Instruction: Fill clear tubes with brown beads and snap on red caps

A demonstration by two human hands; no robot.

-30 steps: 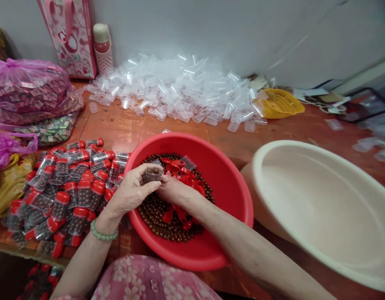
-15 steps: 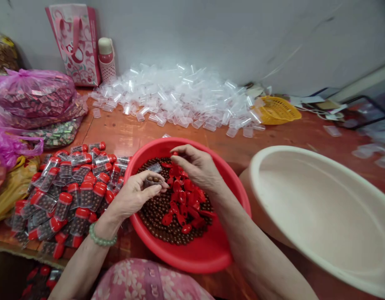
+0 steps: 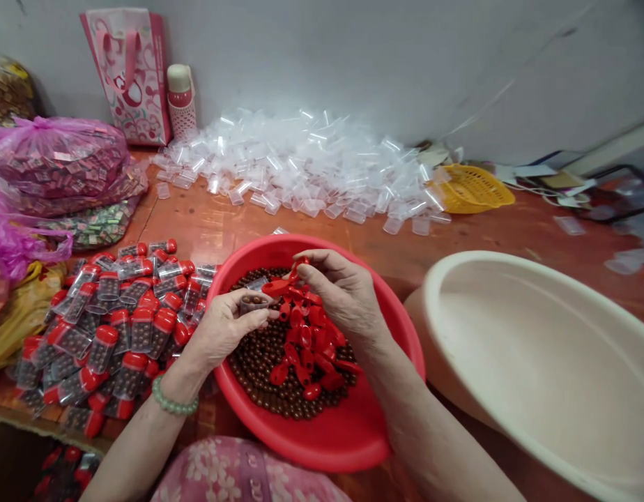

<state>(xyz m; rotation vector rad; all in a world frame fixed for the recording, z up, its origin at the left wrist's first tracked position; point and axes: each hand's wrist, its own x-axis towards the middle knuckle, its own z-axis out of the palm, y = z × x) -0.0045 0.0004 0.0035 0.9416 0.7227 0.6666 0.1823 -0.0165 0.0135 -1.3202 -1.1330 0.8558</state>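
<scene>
Closed fingers of the left hand cradle a small clear plastic tube, partly filled with brown beads and uncapped, just above the basin. The right hand pinches a red plastic cap between thumb and forefinger, its other fingers loosely bent.

Far left, bulging pink plastic bags of small wrapped packets sit on an orange-brown wooden table. Beside them lies a large heap of filled tubes, clear cylinders packed with brown beads and shut with red caps: that much is done. Behind spreads a wide drift of empty clear plastic tubes, with no caps on, so far more appear left to fill. At centre, a round red plastic basin holds loose brown beads and a mound of red plastic caps. Further right sit a yellow plastic basket and a large cream plastic basin, tilted.
</scene>
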